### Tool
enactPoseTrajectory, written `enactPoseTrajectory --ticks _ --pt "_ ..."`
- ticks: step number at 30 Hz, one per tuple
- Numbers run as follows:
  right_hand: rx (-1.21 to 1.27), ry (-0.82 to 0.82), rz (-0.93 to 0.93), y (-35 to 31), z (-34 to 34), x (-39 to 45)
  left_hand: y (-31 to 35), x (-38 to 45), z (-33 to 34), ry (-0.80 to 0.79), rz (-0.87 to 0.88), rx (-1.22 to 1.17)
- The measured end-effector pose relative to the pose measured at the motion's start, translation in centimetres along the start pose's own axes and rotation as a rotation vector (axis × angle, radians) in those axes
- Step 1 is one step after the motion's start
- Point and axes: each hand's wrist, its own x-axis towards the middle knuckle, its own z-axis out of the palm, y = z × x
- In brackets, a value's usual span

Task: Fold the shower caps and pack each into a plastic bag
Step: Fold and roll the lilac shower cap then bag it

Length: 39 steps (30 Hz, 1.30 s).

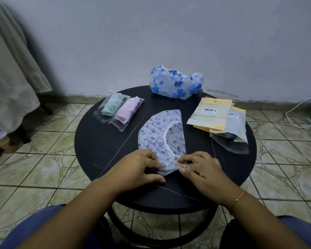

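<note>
Music-note cap [162,133] flat on table [101,141], near corner pinched betw. L [142,167] + R hand [203,169] fingers.

cap [162,137] near corner hidden under both hands' fingertips | barcode text on yellow bags [209,114] too small to read | lower bags in that stack mostly covered, contents unclear | curtain [9,72] cut by left edge | cable [302,112] runs off right edge | knees cut at bottom | table [101,144] base mostly hidden under top

Round black table [104,150] on green-tiled floor [34,169].
</note>
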Motion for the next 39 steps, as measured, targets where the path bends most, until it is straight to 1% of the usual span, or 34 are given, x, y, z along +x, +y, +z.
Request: enactPoseTrajectory --ticks 4,8,10,12,17,19,25,27,30,32,33,34,36,37,39 --pt "0.089 0.049 0.029 0.1 0.2 0.2 -0.2 0.3 0.3 0.024 0.001 -0.026" --pt "0.265 0.186 0.0 0.3 0.6 0.0 -0.1 0.4 0.0 -0.005 0.01 0.025" --pt "0.328 0.222 0.048 0.3 0.7 0.0 0.1 0.5 0.0 -0.008 0.02 0.081" --pt "0.39 0.214 0.121 0.1 0.5 0.1 0.3 0.7 0.1 0.0 0.025 0.126" --pt "0.504 0.213 0.212 -0.3 0.2 0.5 0.3 0.9 0.4 0.041 0.003 0.048" --pt "0.546 0.214 0.268 -0.3 0.2 0.8 0.6 0.9 0.4 0.053 -0.042 0.011" --pt "0.605 0.232 0.39 -0.9 0.1 1.4 1.1 1.0 0.5 0.11 -0.234 -0.304" --pt "0.607 0.255 0.426 -1.1 0.1 1.7 1.0 1.2 0.6 0.122 -0.262 -0.311" --pt "0.561 0.306 0.45 -1.1 0.4 2.0 1.1 1.4 0.7 0.099 -0.266 -0.266" --pt "0.52 0.343 0.417 -1.1 0.9 1.9 1.1 1.6 0.7 0.084 -0.268 -0.255" --pt "0.461 0.383 0.366 -1.2 1.2 1.6 1.1 1.6 0.7 0.081 -0.268 -0.254" --pt "0.338 0.467 0.275 -1.4 1.3 1.3 1.1 1.6 0.7 0.083 -0.267 -0.254" --pt "0.031 0.645 0.014 -1.6 1.2 0.5 1.1 1.6 0.8 0.094 -0.263 -0.246" --pt "-0.07 0.691 -0.117 -1.7 1.2 0.2 1.1 1.6 0.9 0.101 -0.26 -0.239" --pt "-0.163 0.689 -0.299 -1.7 1.7 -0.5 1.0 1.6 1.0 0.113 -0.261 -0.237"
